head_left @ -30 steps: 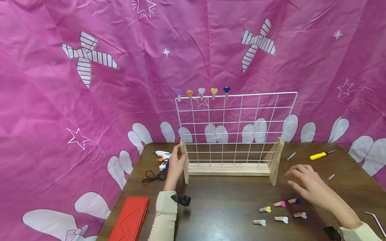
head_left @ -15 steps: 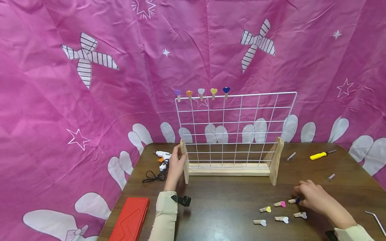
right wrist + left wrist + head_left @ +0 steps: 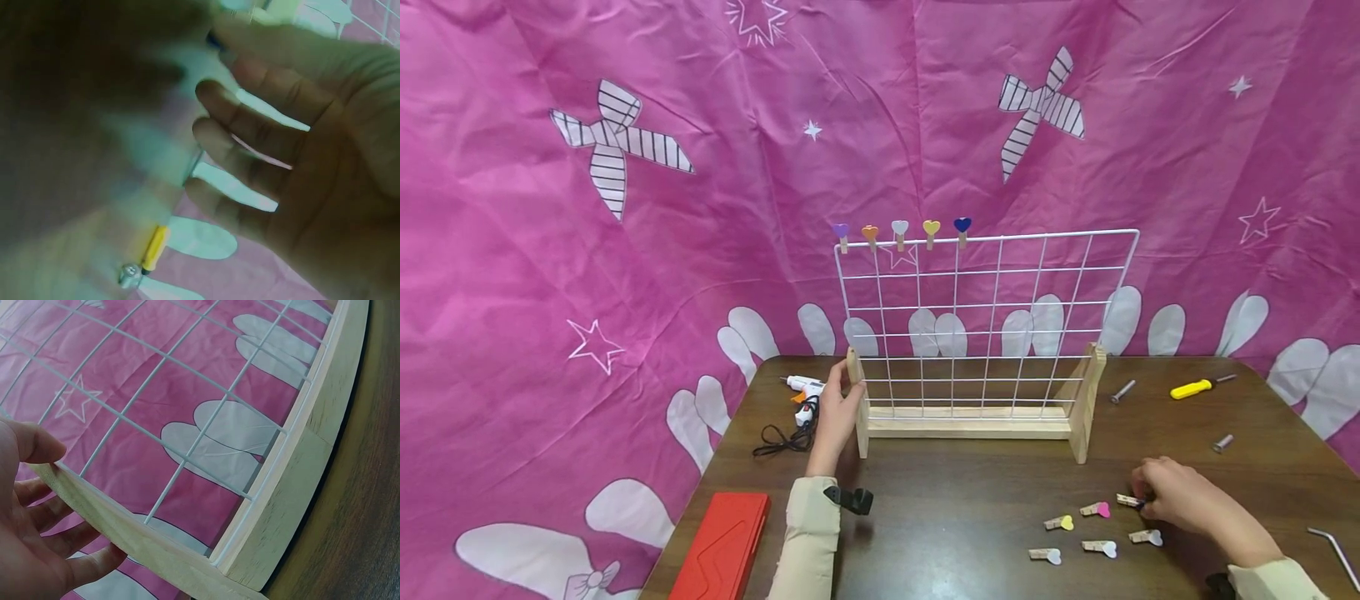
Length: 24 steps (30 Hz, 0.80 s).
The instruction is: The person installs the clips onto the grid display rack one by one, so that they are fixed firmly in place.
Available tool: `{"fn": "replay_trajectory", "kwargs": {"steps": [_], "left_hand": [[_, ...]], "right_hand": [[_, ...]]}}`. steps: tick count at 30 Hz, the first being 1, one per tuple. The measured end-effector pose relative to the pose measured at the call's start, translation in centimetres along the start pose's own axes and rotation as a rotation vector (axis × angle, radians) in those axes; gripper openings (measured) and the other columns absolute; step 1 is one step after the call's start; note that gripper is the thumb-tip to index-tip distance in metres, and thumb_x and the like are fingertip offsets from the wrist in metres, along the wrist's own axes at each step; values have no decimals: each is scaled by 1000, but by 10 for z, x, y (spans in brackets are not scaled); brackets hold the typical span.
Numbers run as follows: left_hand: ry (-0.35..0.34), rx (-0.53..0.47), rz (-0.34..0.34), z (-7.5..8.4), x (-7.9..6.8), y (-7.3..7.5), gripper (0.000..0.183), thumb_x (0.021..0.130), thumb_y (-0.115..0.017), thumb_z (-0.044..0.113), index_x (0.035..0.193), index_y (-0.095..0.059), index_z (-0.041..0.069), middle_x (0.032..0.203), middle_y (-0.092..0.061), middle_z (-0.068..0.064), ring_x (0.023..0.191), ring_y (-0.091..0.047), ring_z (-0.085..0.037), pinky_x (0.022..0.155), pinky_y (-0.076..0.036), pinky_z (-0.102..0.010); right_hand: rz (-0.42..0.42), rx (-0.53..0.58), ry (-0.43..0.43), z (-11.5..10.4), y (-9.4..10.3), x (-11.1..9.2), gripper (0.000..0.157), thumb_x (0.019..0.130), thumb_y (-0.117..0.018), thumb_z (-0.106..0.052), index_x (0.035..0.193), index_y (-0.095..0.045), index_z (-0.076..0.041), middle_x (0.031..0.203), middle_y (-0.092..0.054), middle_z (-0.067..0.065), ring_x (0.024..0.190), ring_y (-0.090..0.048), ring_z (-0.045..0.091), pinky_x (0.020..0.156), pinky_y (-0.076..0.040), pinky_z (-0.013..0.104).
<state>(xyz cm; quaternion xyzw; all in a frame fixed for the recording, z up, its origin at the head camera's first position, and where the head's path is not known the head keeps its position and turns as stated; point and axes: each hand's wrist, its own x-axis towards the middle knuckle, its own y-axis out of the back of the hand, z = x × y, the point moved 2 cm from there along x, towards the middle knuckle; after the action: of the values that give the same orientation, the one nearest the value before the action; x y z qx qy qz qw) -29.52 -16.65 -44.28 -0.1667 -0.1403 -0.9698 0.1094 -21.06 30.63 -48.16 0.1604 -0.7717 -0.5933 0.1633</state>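
My left hand grips the left wooden upright of a stand that bears a white wire grid. In the left wrist view its thumb lies on one side of the wood and its fingers on the other. My right hand pinches a small clothespin with a dark blue heart by its heart end, low over the table; the fingers partly hide it. Near it lie a pink-heart clothespin, a yellow-heart clothespin and several pale-heart clothespins.
Several heart clothespins, among them a yellow one, are clipped along the grid's top left. A glue gun and red case lie left. A yellow screwdriver, bolts and a hex key lie right.
My right hand has come down from above the table to the dark blue heart clothespin and now pinches it. The left hand has stayed on the upright.
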Motion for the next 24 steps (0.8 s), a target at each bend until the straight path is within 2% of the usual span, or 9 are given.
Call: {"fn": "replay_trajectory", "kwargs": {"steps": [2,5,9,12,15,20,24], "left_hand": [[3,4,-5,0,1,0,42,88,-55,11,130,-47,11,119,-55,-12,110,-51,-27,90,-43,-48],[7,5,-18,10,-3,2,42,89,-54,10,130,-46,8,119,-55,-15,111,-50,-30,91,-42,-49],[1,-4,-32,28,-8,6,42,89,-53,4,130,-45,0,118,-54,-21,111,-49,-35,91,-41,-51],[-8,-18,-28,19,-5,6,42,89,-54,4,130,-45,1,118,-54,-21,111,-49,-36,91,-42,-51],[-7,-20,-21,4,0,4,43,89,-55,6,131,-45,4,118,-55,-19,111,-50,-35,91,-42,-51],[-3,-4,-11,-1,1,2,42,89,-55,11,130,-47,9,118,-55,-14,110,-51,-29,90,-44,-47],[4,-2,-5,-1,0,1,41,88,-55,12,129,-47,11,117,-56,-13,110,-51,-29,90,-43,-48]], "right_hand": [[-17,47,4,-2,5,1,28,60,-76,-12,65,-49,-20,64,-41,-9,60,-37,6,50,-30,25],[32,113,63,-7,17,3,27,64,-76,-14,67,-51,-21,66,-43,-13,60,-39,1,50,-32,22],[244,180,194,-23,40,7,32,64,-78,-8,72,-54,-27,73,-50,-19,66,-48,-1,55,-40,22],[383,231,281,-42,61,12,36,66,-77,-1,79,-58,-28,78,-55,-18,72,-54,1,63,-43,17],[438,263,349,-64,86,19,36,70,-74,4,89,-61,-24,85,-59,-15,77,-56,1,69,-41,12],[528,212,480,-96,123,34,42,70,-70,11,100,-63,-17,96,-60,-6,86,-53,2,68,-41,14],[631,123,543,-117,148,50,34,71,-69,9,96,-65,-13,100,-59,0,90,-51,10,73,-39,17]]}}
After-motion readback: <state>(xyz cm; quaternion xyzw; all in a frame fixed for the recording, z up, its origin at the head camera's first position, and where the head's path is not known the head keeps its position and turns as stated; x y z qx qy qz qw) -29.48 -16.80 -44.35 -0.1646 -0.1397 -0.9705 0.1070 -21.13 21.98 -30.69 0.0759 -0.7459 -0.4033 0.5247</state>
